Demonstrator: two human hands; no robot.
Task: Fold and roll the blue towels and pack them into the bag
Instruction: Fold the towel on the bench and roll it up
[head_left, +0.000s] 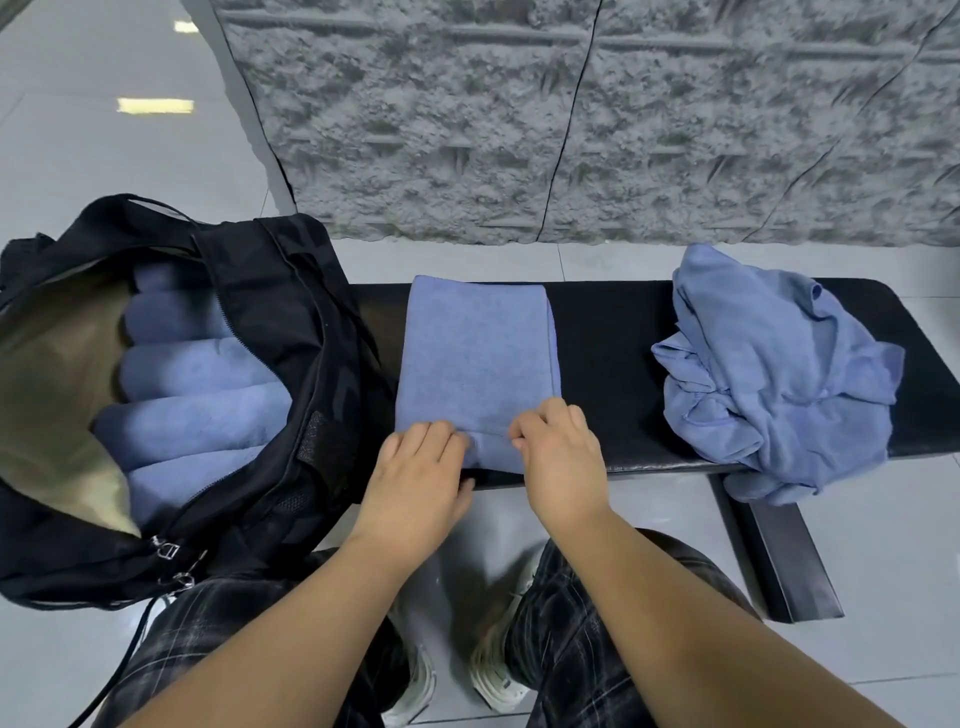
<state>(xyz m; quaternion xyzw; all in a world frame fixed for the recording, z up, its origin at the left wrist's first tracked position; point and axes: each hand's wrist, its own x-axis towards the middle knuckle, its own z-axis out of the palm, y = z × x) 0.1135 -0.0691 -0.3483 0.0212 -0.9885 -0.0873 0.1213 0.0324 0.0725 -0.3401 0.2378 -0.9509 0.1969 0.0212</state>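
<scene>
A folded blue towel (475, 358) lies flat on the black bench (608, 364). Both hands curl over its near edge: the left hand (418, 478) and the right hand (558, 462) pinch the hem, knuckles up, forearms reaching forward. Left, the open black bag (291, 332) holds rolled towels (192, 410); right, crumpled towels (774, 374) sit in a heap.
</scene>
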